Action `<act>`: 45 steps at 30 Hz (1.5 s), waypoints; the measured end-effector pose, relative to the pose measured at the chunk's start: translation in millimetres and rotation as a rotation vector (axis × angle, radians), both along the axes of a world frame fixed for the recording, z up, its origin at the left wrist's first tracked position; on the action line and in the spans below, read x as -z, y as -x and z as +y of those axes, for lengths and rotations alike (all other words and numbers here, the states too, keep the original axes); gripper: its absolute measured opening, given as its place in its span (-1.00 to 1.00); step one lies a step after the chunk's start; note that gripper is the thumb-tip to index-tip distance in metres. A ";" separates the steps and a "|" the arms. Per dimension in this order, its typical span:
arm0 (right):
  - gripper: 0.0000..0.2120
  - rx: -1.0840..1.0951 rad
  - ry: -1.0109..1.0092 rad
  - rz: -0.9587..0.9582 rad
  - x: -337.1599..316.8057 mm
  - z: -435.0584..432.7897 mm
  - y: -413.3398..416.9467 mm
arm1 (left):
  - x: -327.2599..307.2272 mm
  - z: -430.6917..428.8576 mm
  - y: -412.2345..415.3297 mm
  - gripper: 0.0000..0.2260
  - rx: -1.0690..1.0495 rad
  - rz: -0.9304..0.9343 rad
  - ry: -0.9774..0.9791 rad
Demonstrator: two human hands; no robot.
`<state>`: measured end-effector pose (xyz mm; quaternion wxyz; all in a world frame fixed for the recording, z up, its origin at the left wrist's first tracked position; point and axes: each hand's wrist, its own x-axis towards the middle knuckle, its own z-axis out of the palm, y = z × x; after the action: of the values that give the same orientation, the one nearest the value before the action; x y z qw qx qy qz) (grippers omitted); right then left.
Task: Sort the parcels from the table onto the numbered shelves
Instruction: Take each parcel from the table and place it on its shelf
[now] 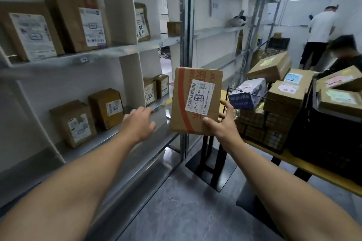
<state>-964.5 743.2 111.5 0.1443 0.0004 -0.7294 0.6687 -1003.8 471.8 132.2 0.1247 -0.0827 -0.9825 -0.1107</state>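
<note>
My right hand (225,123) grips the lower right corner of a flat brown cardboard parcel (195,101) with a red stripe and a white label, held upright in front of the metal shelf post. My left hand (138,123) reaches forward over the lower shelf (117,137), fingers relaxed and holding nothing, just left of the parcel. The wooden table (305,166) at the right carries several stacked parcels (284,94).
Labelled boxes stand on the upper shelf (94,56) and on the lower shelf, separated by white dividers (131,80). A black crate (329,135) and a wire basket (252,121) sit on the table. Two people are at the far right. Grey floor lies below.
</note>
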 end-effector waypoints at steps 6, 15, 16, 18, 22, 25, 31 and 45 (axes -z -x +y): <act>-0.34 -0.025 0.070 0.119 -57.4 8.5 113.4 | -64.6 17.9 100.2 -0.62 -0.008 0.170 0.027; -0.30 -0.141 0.087 0.269 -107.1 16.6 281.4 | -120.2 29.5 223.7 -0.60 -0.066 0.305 0.068; -0.31 -0.164 0.091 0.281 -111.9 17.3 303.5 | -124.7 31.5 239.7 -0.60 -0.082 0.316 0.080; -0.31 -0.201 0.094 0.304 -122.3 19.5 349.8 | -133.8 36.1 273.0 -0.59 -0.113 0.367 0.114; -0.30 -0.282 0.067 0.363 -144.9 24.3 442.5 | -152.6 43.6 338.1 -0.59 -0.184 0.446 0.175; -0.29 -0.327 0.040 0.394 -162.2 26.0 505.7 | -160.7 49.5 379.6 -0.63 -0.227 0.454 0.183; -0.30 -0.423 0.022 0.443 -183.1 16.2 598.5 | -162.1 52.7 430.0 -0.63 -0.342 0.485 0.228; -0.32 -0.608 -0.078 0.348 -190.3 -29.2 693.7 | -162.3 28.0 464.6 -0.57 -0.397 0.624 0.272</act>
<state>-1658.3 714.0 301.8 0.0604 0.3371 -0.6852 0.6428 -1468.4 499.8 294.4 0.4244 0.0634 -0.9000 0.0774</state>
